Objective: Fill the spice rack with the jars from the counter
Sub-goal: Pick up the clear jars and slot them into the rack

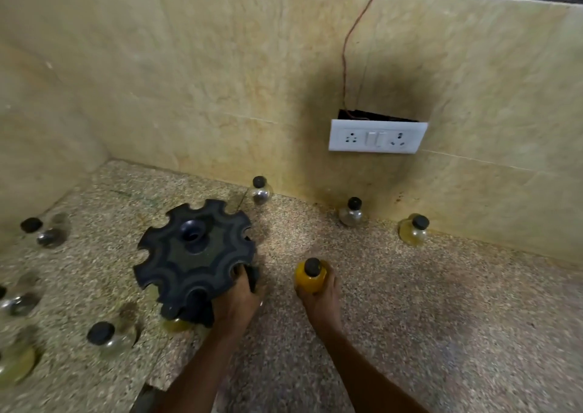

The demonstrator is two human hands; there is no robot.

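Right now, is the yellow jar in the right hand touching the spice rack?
Apart. The head view shows the yellow jar, held by the right hand, with bare counter between it and the spice rack, which the left hand grips.

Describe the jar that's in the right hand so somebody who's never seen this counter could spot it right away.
Start at the black spice rack on the speckled counter. Just right of it, the right hand grips a jar, the only one filled with opaque yellow.
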